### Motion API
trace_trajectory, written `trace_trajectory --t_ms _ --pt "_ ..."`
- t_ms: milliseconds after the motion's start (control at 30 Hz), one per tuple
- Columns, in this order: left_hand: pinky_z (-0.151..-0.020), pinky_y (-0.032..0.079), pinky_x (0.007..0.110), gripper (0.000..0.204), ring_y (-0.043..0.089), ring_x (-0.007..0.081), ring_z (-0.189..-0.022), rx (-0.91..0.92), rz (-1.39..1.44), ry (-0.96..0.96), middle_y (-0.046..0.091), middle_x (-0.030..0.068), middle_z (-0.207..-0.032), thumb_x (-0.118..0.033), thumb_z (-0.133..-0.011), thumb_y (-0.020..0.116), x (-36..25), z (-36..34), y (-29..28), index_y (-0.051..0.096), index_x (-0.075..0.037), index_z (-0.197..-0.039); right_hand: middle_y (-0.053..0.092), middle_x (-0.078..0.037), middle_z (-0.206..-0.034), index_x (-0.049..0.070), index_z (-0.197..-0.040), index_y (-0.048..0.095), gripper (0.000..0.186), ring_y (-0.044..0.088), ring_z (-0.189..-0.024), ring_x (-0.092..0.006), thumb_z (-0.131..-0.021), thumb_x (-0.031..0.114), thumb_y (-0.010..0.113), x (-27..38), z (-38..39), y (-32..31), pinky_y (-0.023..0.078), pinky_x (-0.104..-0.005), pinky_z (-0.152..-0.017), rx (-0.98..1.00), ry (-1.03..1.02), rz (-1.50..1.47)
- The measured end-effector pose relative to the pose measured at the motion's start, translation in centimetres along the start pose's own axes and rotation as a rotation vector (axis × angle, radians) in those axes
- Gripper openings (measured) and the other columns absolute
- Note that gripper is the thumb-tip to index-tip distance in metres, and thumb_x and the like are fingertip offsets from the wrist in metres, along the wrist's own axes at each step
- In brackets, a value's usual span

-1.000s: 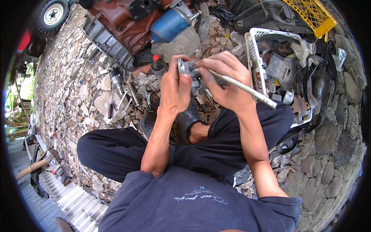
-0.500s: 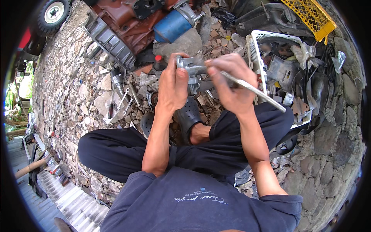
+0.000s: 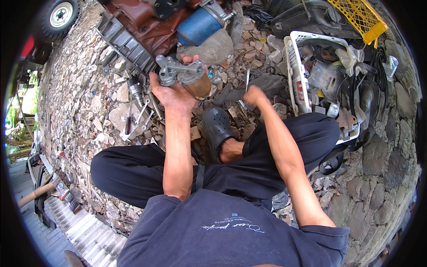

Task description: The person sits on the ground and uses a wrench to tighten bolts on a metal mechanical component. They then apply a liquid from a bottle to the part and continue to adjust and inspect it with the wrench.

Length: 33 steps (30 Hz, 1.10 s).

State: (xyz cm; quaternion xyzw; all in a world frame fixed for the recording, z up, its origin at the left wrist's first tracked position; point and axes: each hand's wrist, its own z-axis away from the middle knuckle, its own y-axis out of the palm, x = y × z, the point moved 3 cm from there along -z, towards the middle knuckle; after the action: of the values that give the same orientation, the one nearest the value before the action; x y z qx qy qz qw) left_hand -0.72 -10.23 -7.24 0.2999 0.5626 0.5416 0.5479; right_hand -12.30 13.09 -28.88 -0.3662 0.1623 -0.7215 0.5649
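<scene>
My left hand (image 3: 175, 95) is wrapped from below round a fuel filter housing, whose grey metal head (image 3: 180, 71) faces up. Attached to that head is an amber-brown bowl (image 3: 200, 86). Off to the right, my right hand (image 3: 255, 95) is closed in a fist on a slim pale metal rod (image 3: 247, 78), which sticks out past the thumb side; its kind is unclear. The rod and the filter housing are apart. Below them is my dark clog (image 3: 216, 129).
A reddish-brown engine block (image 3: 144, 33) with a blue canister (image 3: 200, 27) lies ahead. To the right stands a white crate (image 3: 293, 73) full of parts, with a yellow crate (image 3: 364, 20) behind. Wrenches (image 3: 141, 113) and a ratchet-like tool (image 3: 134, 88) lie on the stony ground to the left.
My left hand has tipped the filter housing and moved slightly left, showing the amber bowl. My right hand has drawn away from it, down, and the rod now points forward.
</scene>
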Motion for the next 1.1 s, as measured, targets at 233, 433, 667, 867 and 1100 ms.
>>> trace_trajectory --t_ms 233,433,667,867,1100 --pt "-0.103 0.038 0.052 0.077 0.056 0.0295 -0.117 0.118 0.193 0.004 0.062 0.0140 -0.123 -0.061 -0.093 0.014 -2.3 -0.4 -2.0 0.050 -0.005 -0.133 0.060 -0.018 -0.132 0.005 -0.119 0.068 0.039 0.058 -0.122 -0.0323 -0.082 0.015 0.062 0.7 2.8 7.5 0.049 -0.0421 -0.097 0.216 0.043 0.435" --pt "-0.099 0.042 0.049 0.072 0.061 0.0231 -0.106 0.083 0.231 0.011 0.065 0.0109 -0.109 -0.051 -0.093 0.022 -2.8 -1.1 -4.0 0.047 0.000 -0.137 0.064 -0.014 -0.121 0.006 -0.121 0.066 0.037 0.056 -0.119 -0.0333 -0.086 0.017 0.061 2.0 2.3 4.6 0.043 -0.0439 -0.102 -0.197 -0.057 0.415" --pt "-0.104 0.043 0.048 0.072 0.058 0.0312 -0.117 -0.368 0.237 -0.001 0.061 0.0146 -0.128 -0.055 -0.095 0.020 -1.5 -1.6 -4.2 0.049 -0.002 -0.135 0.059 -0.011 -0.122 0.013 -0.123 0.062 0.040 0.052 -0.118 -0.0313 -0.083 0.017 0.063 -0.9 -0.2 6.2 0.035 -0.0516 -0.105 -0.521 -0.375 0.590" --pt "-0.093 0.050 0.048 0.060 0.063 0.0269 -0.101 -0.554 0.048 0.124 0.065 0.0089 -0.107 -0.056 -0.093 0.028 -1.8 -2.1 -6.7 0.059 -0.007 -0.109 0.069 -0.016 -0.109 0.011 -0.117 0.067 0.045 0.064 -0.105 -0.0327 -0.081 0.037 0.072 0.8 -0.5 1.1 0.046 -0.0451 -0.097 -0.420 -0.016 0.115" --pt "-0.086 0.045 0.046 0.073 0.060 0.0264 -0.098 -0.644 -0.112 0.037 0.063 0.0075 -0.109 -0.074 -0.090 0.024 -0.2 -2.5 -6.5 0.060 -0.015 -0.111 0.071 -0.023 -0.092 0.000 -0.099 0.073 0.055 0.069 -0.093 -0.0338 -0.080 0.051 0.070 -1.7 0.1 -9.4 0.050 -0.0381 -0.083 -0.580 -0.083 -0.466"
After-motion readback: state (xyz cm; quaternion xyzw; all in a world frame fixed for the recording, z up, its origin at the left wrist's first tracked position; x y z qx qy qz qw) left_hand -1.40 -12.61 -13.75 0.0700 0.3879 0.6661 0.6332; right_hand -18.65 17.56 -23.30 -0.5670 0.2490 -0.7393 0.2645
